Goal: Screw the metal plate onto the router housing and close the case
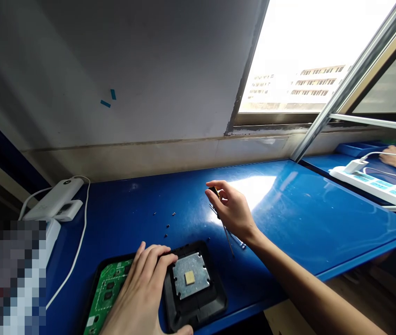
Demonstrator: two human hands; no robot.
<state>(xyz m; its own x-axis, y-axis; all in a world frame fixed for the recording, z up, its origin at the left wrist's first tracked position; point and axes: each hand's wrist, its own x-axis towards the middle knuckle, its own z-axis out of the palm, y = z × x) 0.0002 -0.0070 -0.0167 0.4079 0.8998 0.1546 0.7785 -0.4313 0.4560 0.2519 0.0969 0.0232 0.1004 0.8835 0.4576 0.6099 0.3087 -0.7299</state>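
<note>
On blue bench (305, 209) | left hand (142, 291) flat, open on circuit board (109, 291) | right hand (232, 209) grip closed around screwdriver (223, 218)

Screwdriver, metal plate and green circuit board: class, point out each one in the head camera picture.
Screwdriver (226, 231), head view, on its thin shaft below the right hand.
Metal plate (191, 275), head view, on its silver face beside the gold square.
Green circuit board (109, 289), head view, on its bare green area.

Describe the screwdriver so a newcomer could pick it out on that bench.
On the blue workbench under the window, find the right hand raised near the glare patch. The screwdriver is pinched in its fingers, thin shaft slanting down toward the opened black device. Unlike the tiny loose screws nearby, it is long, with a black-and-yellow handle.
</note>
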